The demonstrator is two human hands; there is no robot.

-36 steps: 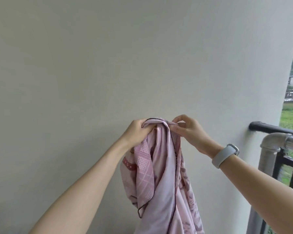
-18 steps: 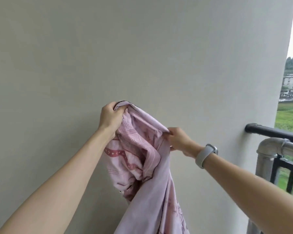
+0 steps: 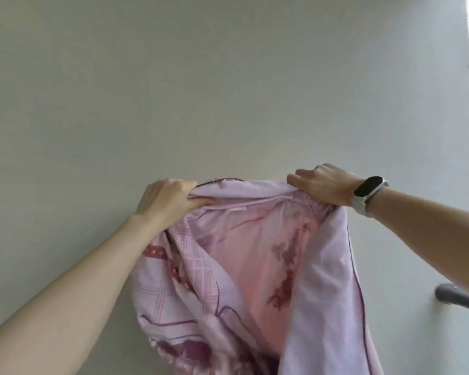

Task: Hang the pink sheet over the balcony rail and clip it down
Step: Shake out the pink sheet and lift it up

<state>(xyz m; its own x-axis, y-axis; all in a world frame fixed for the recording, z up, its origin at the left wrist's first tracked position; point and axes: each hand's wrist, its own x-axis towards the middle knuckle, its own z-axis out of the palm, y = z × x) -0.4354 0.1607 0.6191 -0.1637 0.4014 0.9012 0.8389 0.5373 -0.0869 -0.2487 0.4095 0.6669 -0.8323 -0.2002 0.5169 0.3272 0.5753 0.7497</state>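
The top edge of a pink patterned cotton sheet is gripped by curled fingers of the left hand at nine o'clock and the right hand at three o'clock. A dark-faced, grey-strapped wristband is worn; no writing is legible. The sheet is held before a plain white wall; a grey metal balcony rail is seen at four o'clock.

The sheet hangs in front of the wall, spread between two hands at its top edge. The left hand grips the sheet's upper left end, the right hand its upper right end. The balcony rail meets the wall to the sheet's lower right, apart from the sheet.
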